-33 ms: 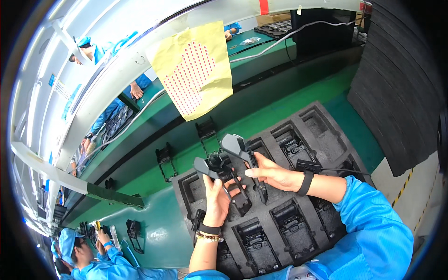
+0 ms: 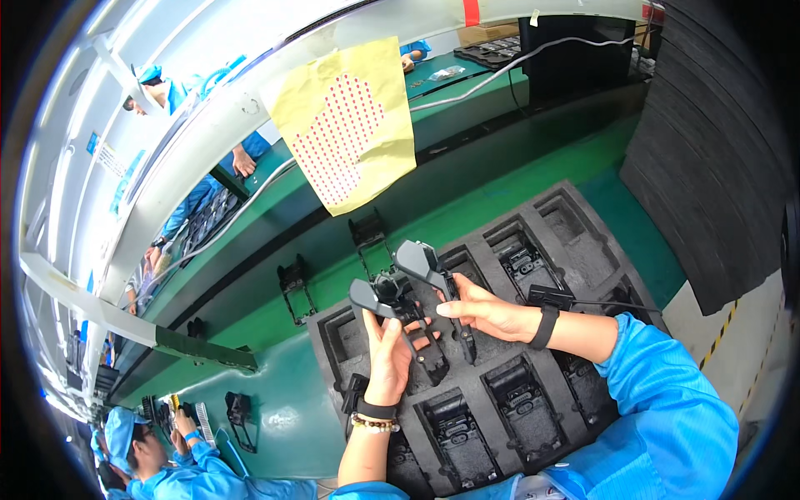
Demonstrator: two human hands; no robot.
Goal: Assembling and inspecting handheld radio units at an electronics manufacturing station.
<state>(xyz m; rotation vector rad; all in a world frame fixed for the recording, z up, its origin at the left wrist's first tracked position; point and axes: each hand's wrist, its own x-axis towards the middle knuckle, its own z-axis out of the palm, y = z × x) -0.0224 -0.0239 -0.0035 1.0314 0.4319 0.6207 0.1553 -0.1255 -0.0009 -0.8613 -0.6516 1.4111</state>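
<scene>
Above a dark grey foam tray, my left hand is closed around a black plastic part with a grey paddle-shaped end. My right hand pinches a second black part with a grey paddle-shaped end, thumb on its near side. The two held parts stand close together, grey ends toward the far side. Whether they are joined is hidden. Under them, tray pockets hold similar black housings, such as a black housing near me and another black housing beyond my right hand.
Black frames lie on the green bench left of the tray. Stacked dark foam sheets stand at the right. A yellow sheet with red dots hangs from a white beam. One co-worker sits at lower left, others across the bench.
The part in my left hand has turned slightly, its grey end shifting a little right. My right hand and its part have hardly moved.
</scene>
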